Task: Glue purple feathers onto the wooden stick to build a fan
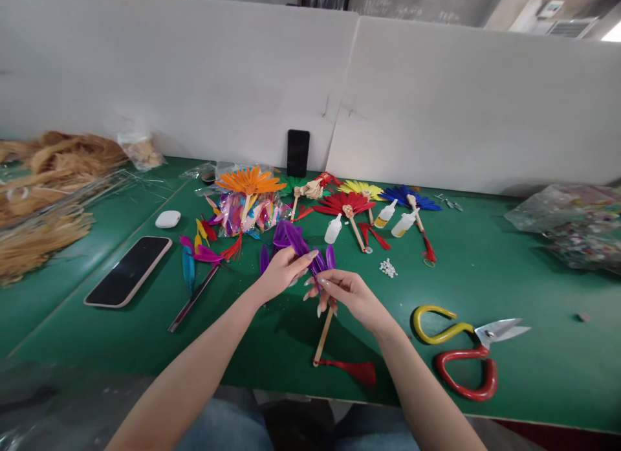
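Note:
Purple feathers (295,239) are gripped between the thumb and fingers of my left hand (286,270). My right hand (345,294) pinches the lower end of the purple feathers close beside it. Below my right hand a wooden fan handle (324,338) points toward me, and a red tassel (361,372) hangs from its end onto the table. The upper end of the handle is hidden behind my fingers. One loose purple feather (264,259) lies left of my left hand.
Feather fans in orange (250,180), red (345,205) and blue (403,195) lie behind, near small glue bottles (333,230). Scissors (490,334) rest at right, with white beads (388,268) nearer the middle. A phone (129,272) and tweezers (194,299) are at left.

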`<state>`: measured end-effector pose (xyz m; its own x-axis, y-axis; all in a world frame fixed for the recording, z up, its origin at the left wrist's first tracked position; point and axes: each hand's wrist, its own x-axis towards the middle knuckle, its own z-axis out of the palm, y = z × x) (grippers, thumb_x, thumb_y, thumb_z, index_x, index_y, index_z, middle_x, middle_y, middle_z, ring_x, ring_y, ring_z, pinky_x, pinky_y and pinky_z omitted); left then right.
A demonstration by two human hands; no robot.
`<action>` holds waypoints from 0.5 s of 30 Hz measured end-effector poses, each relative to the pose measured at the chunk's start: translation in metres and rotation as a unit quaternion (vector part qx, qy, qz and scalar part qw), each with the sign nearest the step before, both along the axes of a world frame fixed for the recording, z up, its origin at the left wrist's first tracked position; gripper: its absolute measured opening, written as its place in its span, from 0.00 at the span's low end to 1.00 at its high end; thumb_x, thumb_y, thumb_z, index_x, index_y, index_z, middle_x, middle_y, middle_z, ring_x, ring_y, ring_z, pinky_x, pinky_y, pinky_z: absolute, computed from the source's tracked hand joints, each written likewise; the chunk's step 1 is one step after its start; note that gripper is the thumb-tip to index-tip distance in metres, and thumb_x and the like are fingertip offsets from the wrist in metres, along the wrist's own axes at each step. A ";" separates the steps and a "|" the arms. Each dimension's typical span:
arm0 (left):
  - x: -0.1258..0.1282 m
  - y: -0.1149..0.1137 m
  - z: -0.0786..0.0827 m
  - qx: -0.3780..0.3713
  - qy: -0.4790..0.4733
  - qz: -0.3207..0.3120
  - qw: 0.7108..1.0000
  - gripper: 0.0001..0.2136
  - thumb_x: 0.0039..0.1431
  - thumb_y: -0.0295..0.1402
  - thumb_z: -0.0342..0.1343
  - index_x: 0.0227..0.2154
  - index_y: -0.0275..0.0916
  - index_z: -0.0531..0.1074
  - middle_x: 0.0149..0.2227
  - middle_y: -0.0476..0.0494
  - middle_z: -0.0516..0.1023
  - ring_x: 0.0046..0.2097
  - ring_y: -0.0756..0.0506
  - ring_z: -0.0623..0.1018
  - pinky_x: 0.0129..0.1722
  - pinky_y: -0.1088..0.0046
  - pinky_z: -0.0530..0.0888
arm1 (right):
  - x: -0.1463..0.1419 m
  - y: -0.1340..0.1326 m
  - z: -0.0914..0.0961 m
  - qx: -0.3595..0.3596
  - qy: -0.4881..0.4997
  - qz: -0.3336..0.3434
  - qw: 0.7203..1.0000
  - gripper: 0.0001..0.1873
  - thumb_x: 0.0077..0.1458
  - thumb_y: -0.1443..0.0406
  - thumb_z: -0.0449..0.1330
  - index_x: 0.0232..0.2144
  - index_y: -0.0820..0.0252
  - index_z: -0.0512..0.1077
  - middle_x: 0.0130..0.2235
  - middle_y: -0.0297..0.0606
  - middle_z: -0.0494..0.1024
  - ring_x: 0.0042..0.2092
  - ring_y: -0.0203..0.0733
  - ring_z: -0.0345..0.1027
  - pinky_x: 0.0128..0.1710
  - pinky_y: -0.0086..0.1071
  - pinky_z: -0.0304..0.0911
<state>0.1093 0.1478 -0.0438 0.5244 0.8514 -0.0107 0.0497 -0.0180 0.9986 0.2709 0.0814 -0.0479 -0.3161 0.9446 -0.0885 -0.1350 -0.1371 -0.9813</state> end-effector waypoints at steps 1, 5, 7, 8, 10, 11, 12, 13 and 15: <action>0.000 0.000 0.000 -0.003 -0.002 0.001 1.000 0.19 0.55 0.45 0.51 0.18 0.37 0.58 0.13 0.56 0.57 0.15 0.57 0.59 0.15 0.81 0.56 | 0.000 0.000 0.000 0.000 0.008 0.003 1.000 0.14 0.54 0.56 0.56 0.36 0.61 0.70 0.30 0.36 0.76 0.24 0.31 0.69 0.19 0.22 0.59; -0.001 0.001 0.003 -0.007 -0.007 -0.014 1.000 0.18 0.56 0.44 0.51 0.18 0.37 0.58 0.13 0.56 0.58 0.15 0.57 0.59 0.16 0.80 0.57 | -0.002 -0.001 0.001 0.007 0.023 0.009 1.000 0.15 0.54 0.55 0.56 0.36 0.61 0.69 0.31 0.36 0.75 0.24 0.32 0.69 0.18 0.22 0.58; -0.002 0.002 0.004 -0.008 -0.008 -0.023 1.000 0.18 0.56 0.44 0.51 0.19 0.37 0.59 0.13 0.56 0.58 0.15 0.56 0.60 0.16 0.80 0.57 | -0.003 -0.002 0.002 0.010 0.023 0.012 1.000 0.15 0.54 0.55 0.56 0.36 0.61 0.69 0.30 0.36 0.75 0.24 0.32 0.69 0.18 0.23 0.58; -0.003 0.002 0.005 -0.009 -0.007 -0.026 1.000 0.17 0.56 0.44 0.51 0.19 0.37 0.59 0.13 0.57 0.58 0.15 0.56 0.60 0.16 0.80 0.58 | -0.003 -0.002 0.002 0.009 0.023 0.015 1.000 0.15 0.54 0.55 0.55 0.36 0.61 0.69 0.29 0.35 0.75 0.24 0.32 0.69 0.18 0.23 0.59; -0.004 0.002 0.005 -0.010 -0.006 -0.028 1.000 0.17 0.56 0.43 0.51 0.20 0.37 0.59 0.13 0.57 0.58 0.16 0.56 0.60 0.17 0.80 0.58 | -0.003 -0.002 0.001 0.006 0.024 0.018 1.000 0.16 0.55 0.55 0.55 0.37 0.61 0.69 0.28 0.35 0.75 0.23 0.32 0.69 0.18 0.23 0.59; -0.005 0.002 0.005 -0.010 -0.004 -0.030 0.999 0.17 0.56 0.43 0.51 0.20 0.37 0.59 0.14 0.57 0.58 0.16 0.56 0.61 0.17 0.80 0.58 | -0.003 -0.002 0.000 0.004 0.024 0.018 1.000 0.16 0.54 0.55 0.55 0.37 0.61 0.69 0.29 0.36 0.76 0.24 0.32 0.69 0.18 0.23 0.58; -0.005 0.002 0.006 -0.009 -0.001 -0.034 0.999 0.17 0.56 0.43 0.51 0.20 0.37 0.59 0.14 0.57 0.58 0.16 0.56 0.61 0.17 0.80 0.59 | -0.002 -0.002 -0.001 0.003 0.025 0.017 1.000 0.15 0.54 0.55 0.56 0.37 0.61 0.69 0.29 0.36 0.76 0.24 0.32 0.69 0.18 0.23 0.58; -0.005 0.002 0.006 -0.006 0.003 -0.039 0.999 0.17 0.56 0.43 0.51 0.20 0.37 0.59 0.14 0.56 0.59 0.16 0.56 0.61 0.17 0.80 0.59 | -0.002 -0.002 -0.002 0.002 0.026 0.016 1.000 0.15 0.53 0.56 0.57 0.37 0.61 0.69 0.30 0.37 0.76 0.24 0.32 0.69 0.18 0.23 0.58; -0.004 0.002 0.006 0.001 0.013 -0.046 0.999 0.17 0.56 0.43 0.51 0.20 0.37 0.59 0.14 0.56 0.59 0.16 0.56 0.61 0.17 0.80 0.58 | -0.002 -0.001 -0.003 0.001 0.023 0.013 1.000 0.14 0.52 0.56 0.58 0.35 0.62 0.70 0.30 0.37 0.76 0.24 0.32 0.69 0.18 0.22 0.57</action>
<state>0.1048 0.1498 -0.0374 0.5992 0.8002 -0.0248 0.0744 -0.0249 0.9969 0.2688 0.0801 -0.0508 -0.3441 0.9362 -0.0717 -0.1759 -0.1393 -0.9745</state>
